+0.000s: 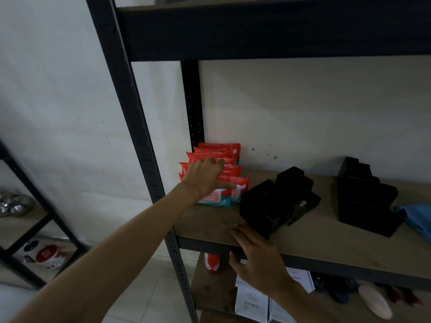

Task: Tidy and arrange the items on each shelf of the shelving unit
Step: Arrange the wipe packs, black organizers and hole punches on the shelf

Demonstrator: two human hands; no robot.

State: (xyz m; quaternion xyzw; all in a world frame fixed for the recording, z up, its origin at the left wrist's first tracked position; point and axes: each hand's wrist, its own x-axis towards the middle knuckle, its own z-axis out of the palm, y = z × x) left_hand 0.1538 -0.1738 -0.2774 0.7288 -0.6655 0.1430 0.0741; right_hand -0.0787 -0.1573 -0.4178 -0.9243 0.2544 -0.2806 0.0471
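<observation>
Left hand (205, 178): flat and open, fingers spread and laid across the tops of the red wipe packs (224, 146), thumb stretched over the face of the front pack; nothing gripped, only resting on them. Right hand (258, 257): also open, fingers straight, hanging over the front edge of the shelf board (210, 220) with the thumb below the edge; holds nothing. Its fingertips lie just beside the near corner of the nearest black box (263, 206); contact cannot be told. The packs stand in 1 row, front to back, in the rear left corner of the shelf, beside the dark upright post (130, 113). Just to their right sits a cluster of black boxes, angled to the shelf edge. A second stack of black boxes (363, 199) stands well apart to the right, stepped in height, with a blue cloth (417, 217) against it. Shelf below: white paper bags (251, 301), a red item (212, 264), dark shoes (338, 292). Far left, another rack holds a red-and-white tub (50, 256).
</observation>
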